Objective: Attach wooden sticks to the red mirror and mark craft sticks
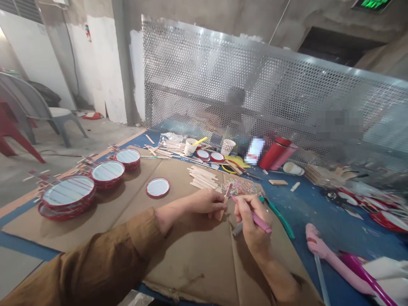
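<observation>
**Left grip [204, 203] shut on craft stick [225, 203], right grip [251, 223] shut on pink marker [255, 216]**

Observed from my remote station, working left to right. At far left stand grey plastic chairs [60, 125] on the concrete floor [73, 140]. On the blue-covered bench [318, 221] lies a sheet of brown cardboard [191, 272]. On it sit a stack of red-rimmed round discs [66, 195], two more stacks [107, 173] [127, 158], and a single disc [157, 187].

Nearer the hands lies a loose pile of craft sticks [204, 177], just beyond the left grip. The left grip pinches its stick between fingers and thumb, with the upper end standing clear. The right grip is closed around the marker like a pen, its tip just beside the stick. Small coloured snippets [242, 187] lie just ahead, and a teal marker [280, 217] rests right of the right hand.

Handling, my judgement: the stick should be light and stiff but thin, so it may snap if bent. Best held near one end, by its flat faces. The marker looks light and smooth; a firm hold low on the barrel seems safest.
</observation>
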Action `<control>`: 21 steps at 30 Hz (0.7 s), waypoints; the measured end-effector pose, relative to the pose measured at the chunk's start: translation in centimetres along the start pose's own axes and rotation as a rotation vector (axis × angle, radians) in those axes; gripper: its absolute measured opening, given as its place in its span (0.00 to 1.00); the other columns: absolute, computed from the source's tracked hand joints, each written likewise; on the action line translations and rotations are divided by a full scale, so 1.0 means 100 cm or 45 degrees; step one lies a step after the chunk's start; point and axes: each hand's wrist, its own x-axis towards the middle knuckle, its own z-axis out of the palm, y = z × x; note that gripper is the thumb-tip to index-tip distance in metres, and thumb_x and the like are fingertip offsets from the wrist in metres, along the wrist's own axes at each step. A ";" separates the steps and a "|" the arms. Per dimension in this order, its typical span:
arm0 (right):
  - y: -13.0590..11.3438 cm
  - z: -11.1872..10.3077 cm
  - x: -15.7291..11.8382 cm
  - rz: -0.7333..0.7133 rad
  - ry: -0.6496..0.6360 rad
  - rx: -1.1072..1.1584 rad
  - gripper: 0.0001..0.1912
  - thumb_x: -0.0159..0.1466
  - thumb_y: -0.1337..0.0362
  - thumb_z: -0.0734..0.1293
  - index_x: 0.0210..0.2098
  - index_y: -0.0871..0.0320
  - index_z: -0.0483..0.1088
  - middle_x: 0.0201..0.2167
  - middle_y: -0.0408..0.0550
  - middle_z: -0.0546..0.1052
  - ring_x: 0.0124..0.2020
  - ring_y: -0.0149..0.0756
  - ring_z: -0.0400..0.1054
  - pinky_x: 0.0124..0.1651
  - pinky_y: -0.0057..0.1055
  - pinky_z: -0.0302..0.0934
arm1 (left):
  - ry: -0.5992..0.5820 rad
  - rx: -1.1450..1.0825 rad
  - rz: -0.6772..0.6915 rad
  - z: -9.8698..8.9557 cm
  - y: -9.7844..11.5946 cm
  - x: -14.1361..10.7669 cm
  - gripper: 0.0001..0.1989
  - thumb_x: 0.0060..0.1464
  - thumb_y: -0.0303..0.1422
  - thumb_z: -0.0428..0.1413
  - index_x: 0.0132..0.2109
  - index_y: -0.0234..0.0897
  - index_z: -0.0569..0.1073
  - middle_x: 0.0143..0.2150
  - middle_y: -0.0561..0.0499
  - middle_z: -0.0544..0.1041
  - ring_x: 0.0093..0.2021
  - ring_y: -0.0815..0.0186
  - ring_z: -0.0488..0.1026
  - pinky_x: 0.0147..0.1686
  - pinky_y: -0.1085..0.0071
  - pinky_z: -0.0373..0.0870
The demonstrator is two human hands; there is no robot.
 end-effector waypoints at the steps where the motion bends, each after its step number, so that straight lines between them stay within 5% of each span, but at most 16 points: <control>1: 0.001 0.000 0.000 0.000 -0.022 -0.023 0.15 0.69 0.55 0.61 0.28 0.55 0.66 0.19 0.38 0.67 0.19 0.29 0.62 0.25 0.27 0.57 | 0.003 0.008 0.000 0.000 -0.001 0.000 0.08 0.58 0.27 0.49 0.30 0.35 0.68 0.24 0.57 0.73 0.21 0.75 0.67 0.23 0.80 0.61; 21: 0.001 0.001 0.003 0.024 -0.113 -0.101 0.16 0.69 0.52 0.61 0.31 0.55 0.69 0.21 0.41 0.72 0.21 0.31 0.66 0.26 0.27 0.59 | -0.027 0.033 -0.001 0.000 -0.007 0.003 0.11 0.60 0.29 0.48 0.30 0.35 0.69 0.25 0.55 0.75 0.22 0.75 0.68 0.26 0.79 0.63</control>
